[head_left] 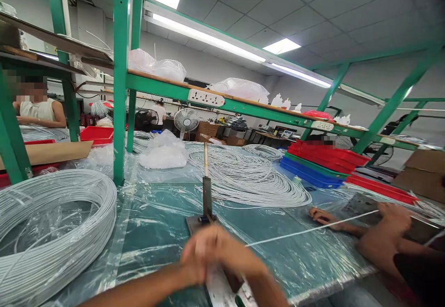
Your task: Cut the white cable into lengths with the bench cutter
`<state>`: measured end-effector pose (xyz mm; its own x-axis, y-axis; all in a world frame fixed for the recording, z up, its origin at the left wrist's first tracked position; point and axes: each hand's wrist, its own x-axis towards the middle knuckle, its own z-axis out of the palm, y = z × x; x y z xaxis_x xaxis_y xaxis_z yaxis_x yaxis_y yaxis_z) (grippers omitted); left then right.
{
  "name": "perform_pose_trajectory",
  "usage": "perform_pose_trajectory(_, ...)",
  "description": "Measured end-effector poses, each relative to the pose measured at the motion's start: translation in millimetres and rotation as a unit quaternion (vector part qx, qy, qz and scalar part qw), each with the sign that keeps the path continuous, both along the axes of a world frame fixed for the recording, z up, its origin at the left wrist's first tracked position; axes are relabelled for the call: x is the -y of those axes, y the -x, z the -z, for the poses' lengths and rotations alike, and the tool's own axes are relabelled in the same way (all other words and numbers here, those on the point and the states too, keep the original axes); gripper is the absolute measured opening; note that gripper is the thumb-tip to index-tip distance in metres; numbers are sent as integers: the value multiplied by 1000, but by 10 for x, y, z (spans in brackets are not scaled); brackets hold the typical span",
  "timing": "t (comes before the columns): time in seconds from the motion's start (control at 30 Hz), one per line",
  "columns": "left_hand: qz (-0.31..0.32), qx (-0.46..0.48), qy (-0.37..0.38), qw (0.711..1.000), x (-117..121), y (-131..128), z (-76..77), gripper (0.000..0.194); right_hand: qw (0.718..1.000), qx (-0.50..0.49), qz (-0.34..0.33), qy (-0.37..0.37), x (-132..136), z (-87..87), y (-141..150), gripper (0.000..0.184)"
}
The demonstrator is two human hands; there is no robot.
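My left hand [194,260] and my right hand [239,258] meet low in the middle of the view, both smeared by motion. They look bunched together over a flat metal strip [217,291] at the table's front edge. A thin white cable [313,229] runs taut from my right hand to the right, towards another person's hands. Just beyond my hands an upright metal post [207,191] stands on a small base plate. I cannot make out my left hand's fingers.
Another person's hands [392,226] rest on the table at the right. Coils of white cable lie at the left [52,223] and centre back [243,177]. Stacked red, green and blue trays [320,163] sit behind. Green frame posts [120,79] carry a shelf. A seated person [38,110] is at far left.
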<state>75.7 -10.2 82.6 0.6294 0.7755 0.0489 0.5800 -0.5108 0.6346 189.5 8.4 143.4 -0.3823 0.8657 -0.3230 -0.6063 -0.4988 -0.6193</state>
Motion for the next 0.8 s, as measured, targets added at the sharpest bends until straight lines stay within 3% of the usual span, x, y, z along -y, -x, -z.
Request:
perform_pose_trajectory(0.07,19,-37,-50,998,50,15,-39,37,991,96,65,-67,-304,-340,-226,32)
perform_pose_trajectory(0.17,43,-98,-75,991,92,-8,-35,36,945,244,152,-157,-868,-709,-421,23)
perform_pose_trajectory(0.23,27,-91,-37,995,75,-55,12,35,923,302,159,-176,-1187,-791,-469,32)
perform_pose_trajectory(0.37,-66,59,125,988,-45,-176,137,27,899,370,132,-194,-1529,-722,-433,45)
perform_pose_trajectory(0.47,-111,118,221,962,-138,-238,189,21,894,382,115,-201,-1573,-700,-384,53)
perform_pose_trajectory(0.57,-129,134,246,951,-177,-286,217,11,894,384,110,-203,-1491,-763,-380,60)
perform_pose_trajectory(0.7,-197,161,252,934,-161,-379,275,38,896,376,115,-204,-1218,-900,-466,67)
perform_pose_trajectory(0.8,-247,154,224,930,-152,-448,330,43,901,372,125,-187,-894,-997,-589,68)
